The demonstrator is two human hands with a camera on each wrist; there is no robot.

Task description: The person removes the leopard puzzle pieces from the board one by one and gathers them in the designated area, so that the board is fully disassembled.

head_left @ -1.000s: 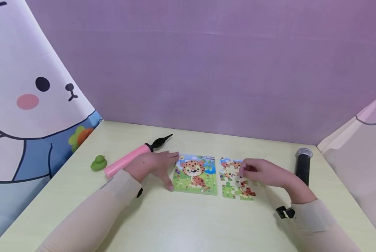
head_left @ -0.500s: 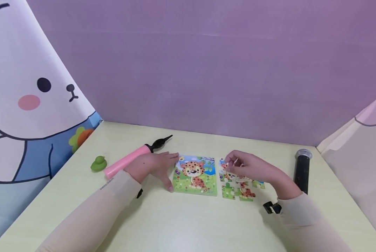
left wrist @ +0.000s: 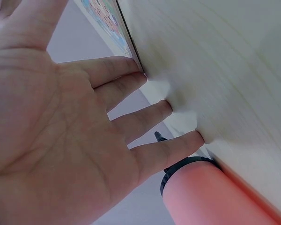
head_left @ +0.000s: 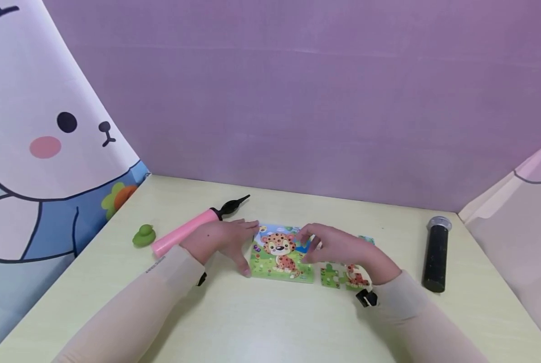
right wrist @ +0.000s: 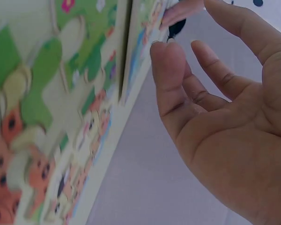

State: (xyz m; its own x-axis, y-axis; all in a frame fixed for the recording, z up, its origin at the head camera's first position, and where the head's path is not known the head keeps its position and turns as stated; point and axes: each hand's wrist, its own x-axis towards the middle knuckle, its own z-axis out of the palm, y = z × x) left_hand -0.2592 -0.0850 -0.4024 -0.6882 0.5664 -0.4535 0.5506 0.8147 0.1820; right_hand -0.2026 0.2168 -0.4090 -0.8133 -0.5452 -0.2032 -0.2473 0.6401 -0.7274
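The leopard puzzle board (head_left: pixel 263 271) lies flat on the table. My left hand (head_left: pixel 227 239) rests at its left side, fingers spread; in the left wrist view the fingertips (left wrist: pixel 139 75) meet the tabletop right at the board's edge. Over the board's right part hovers my right hand (head_left: pixel 336 247), its fingers loosely bent and, in the right wrist view, nothing between them. Loose jigsaw pieces (head_left: pixel 329 277) with leopard and grass print lie to the right of the board, partly hidden by the right hand and forearm.
A pink hand pump (head_left: pixel 186 229) with a black nozzle lies beside the left hand, close to its little finger. Further left sits a green toy duck (head_left: pixel 144 236). At the right is a black cylinder (head_left: pixel 435 259) with a silver end. A purple backdrop (head_left: pixel 297 101) rises behind the table.
My right hand has moved left from above the loose pieces to above the board's right part, uncovering the black cylinder. The left hand has stayed in place.
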